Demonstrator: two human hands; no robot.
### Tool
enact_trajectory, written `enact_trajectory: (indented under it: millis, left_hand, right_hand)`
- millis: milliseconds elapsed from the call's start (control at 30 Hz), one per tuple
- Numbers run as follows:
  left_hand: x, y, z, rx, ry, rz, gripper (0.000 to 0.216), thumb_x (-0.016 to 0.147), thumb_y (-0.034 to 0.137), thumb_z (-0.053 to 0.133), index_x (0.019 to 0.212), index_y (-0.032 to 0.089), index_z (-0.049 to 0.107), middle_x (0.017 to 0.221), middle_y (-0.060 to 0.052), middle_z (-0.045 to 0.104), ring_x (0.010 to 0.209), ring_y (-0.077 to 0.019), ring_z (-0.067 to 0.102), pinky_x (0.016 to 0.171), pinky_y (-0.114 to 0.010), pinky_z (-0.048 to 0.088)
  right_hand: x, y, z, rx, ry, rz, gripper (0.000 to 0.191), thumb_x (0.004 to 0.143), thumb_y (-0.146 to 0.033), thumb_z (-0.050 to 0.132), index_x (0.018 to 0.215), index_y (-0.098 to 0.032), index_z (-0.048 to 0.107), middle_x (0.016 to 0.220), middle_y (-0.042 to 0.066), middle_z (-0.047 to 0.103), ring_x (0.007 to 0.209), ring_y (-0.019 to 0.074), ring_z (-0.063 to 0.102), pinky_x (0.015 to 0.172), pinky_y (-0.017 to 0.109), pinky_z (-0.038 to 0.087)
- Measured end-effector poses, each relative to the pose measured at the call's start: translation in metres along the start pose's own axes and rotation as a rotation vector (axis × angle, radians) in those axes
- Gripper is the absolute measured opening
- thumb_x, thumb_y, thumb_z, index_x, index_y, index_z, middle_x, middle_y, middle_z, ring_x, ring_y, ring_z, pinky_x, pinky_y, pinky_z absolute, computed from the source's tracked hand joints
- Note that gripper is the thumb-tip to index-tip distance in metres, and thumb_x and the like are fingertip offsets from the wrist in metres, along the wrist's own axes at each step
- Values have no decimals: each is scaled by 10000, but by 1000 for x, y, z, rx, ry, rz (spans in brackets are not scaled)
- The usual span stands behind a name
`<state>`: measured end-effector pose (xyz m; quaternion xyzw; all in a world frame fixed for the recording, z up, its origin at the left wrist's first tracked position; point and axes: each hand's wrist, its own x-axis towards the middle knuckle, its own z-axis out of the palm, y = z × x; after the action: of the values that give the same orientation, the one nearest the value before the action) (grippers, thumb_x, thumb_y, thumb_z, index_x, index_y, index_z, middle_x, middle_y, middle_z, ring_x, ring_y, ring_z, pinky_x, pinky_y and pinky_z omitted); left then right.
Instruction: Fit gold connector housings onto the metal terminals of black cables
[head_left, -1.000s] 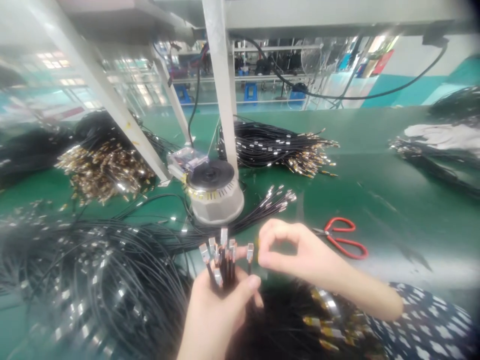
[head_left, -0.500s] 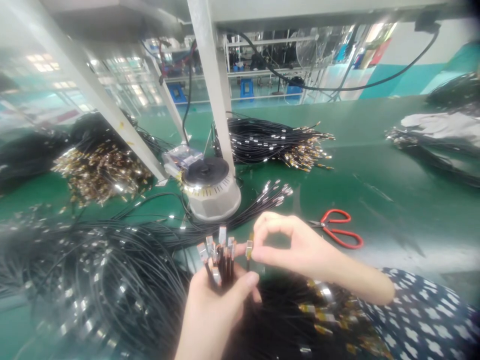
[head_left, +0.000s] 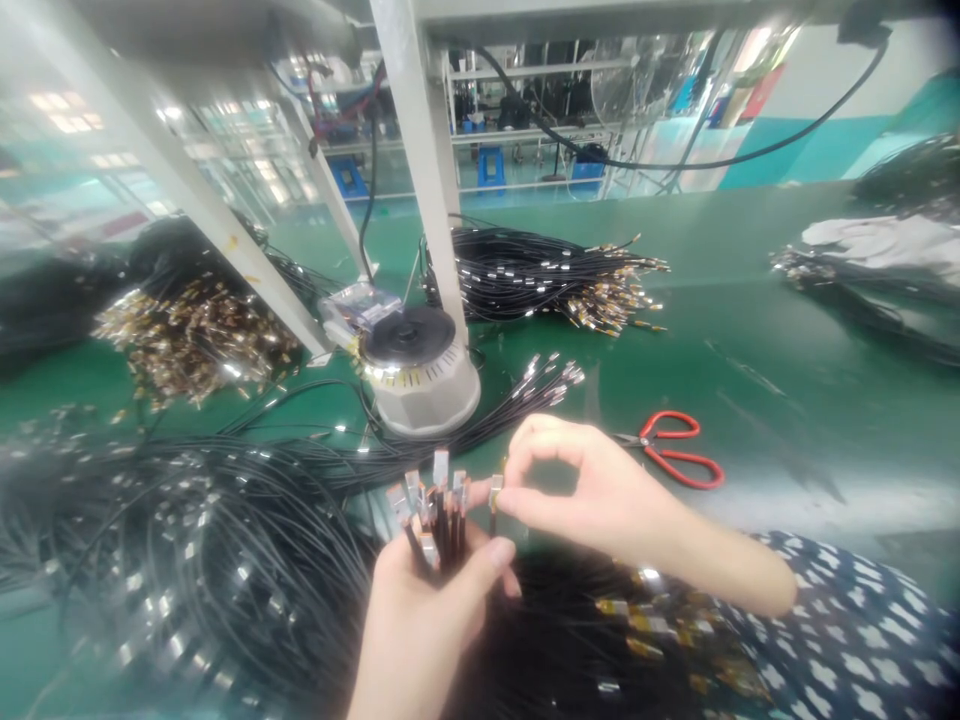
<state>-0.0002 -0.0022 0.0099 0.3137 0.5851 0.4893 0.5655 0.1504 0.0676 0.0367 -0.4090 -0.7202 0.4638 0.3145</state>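
In the head view, across the smooth green worktop (head_left: 787,340) I see a round, pale-grey plastic dispenser with a black disc on top (head_left: 431,395), standing just beyond the hands at the foot of a white metal post (head_left: 420,140). The post cuts across the view of a thick bundle of black cables with gold tips (head_left: 525,275); a tangled heap of black cables with silver bits (head_left: 195,560) crowds in from the left, and small metal snips with red looped handles (head_left: 675,452) lie to the right. The person's left hand (head_left: 435,610) is closed around a bunch of thin black cables with flat silver connectors (head_left: 442,505), held upright in front of the dispenser, ends pointing up and spreading slightly, the leftmost leaning outward. One silver connector (head_left: 496,486) stands apart from the bunch, long axis near vertical, with the right hand's (head_left: 570,470) thumb and forefinger at its edge. A little yellow shows there, but I can't tell whether those fingertips grip it or the connector. The palm hides the lower cables, and the dark mass beneath the hands is blurred and cut off by the lower edge.
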Motion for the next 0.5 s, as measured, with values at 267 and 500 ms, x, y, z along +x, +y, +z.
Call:
enact_trajectory:
  millis: [267,500]
  left_hand:
    - [-2,2,0,-97,16,-23,502,683,334,796,1110,133,622,500,-6,634,312,-21,280,336,-164,180]
    - [2,1,-5,-111,15,9,283,730,275,764,921,165,586,530,-11,662,302,-8,280,325,-146,195]
  right_hand:
    - [-1,3,4,-5,49,-37,101,783,-204,701,694,-189,657,816,2,647,816,157,621,802,297,468]
    - [0,14,6,292,-5,124,197,878,-336,589,968,-188,682,982,49,713,918,191,647,848,334,494]
